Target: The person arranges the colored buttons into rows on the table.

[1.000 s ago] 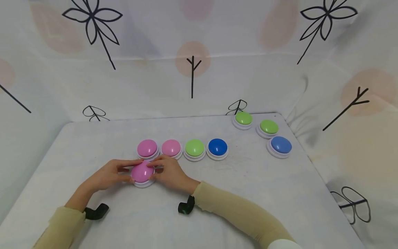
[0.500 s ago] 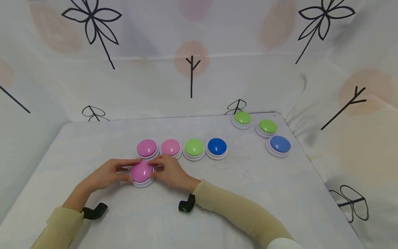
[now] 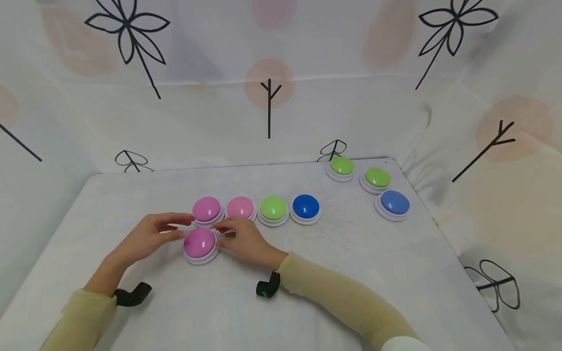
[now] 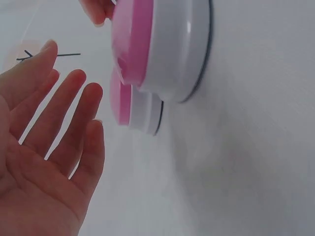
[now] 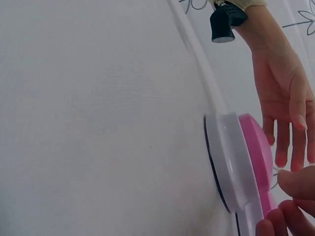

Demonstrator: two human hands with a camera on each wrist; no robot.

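A magenta-pink dome push button (image 3: 199,243) on a white round base sits on the white table, in front of a row of similar buttons. My left hand (image 3: 147,236) hovers at its left with fingers extended; the left wrist view shows those fingers (image 4: 78,123) spread and apart from the pink dome. On the button's other side is my right hand (image 3: 248,242), thumb and fingertips right at its edge. The right wrist view has that thumb (image 5: 298,183) just off the dome. Behind it, the row runs magenta (image 3: 207,209), pink (image 3: 240,207), green (image 3: 273,208) and blue (image 3: 306,206).
Toward the back right corner stand two green buttons, one (image 3: 342,165) at the table's back edge and another (image 3: 377,177) beside it, plus a lighter blue button (image 3: 394,202). White patterned cloth (image 3: 197,122) walls the table's back and sides.
My left hand has come off the front pink button, lifting slightly up and left. My right hand has eased slightly to the right, its fingers loosening from the dome. The button stays in place.
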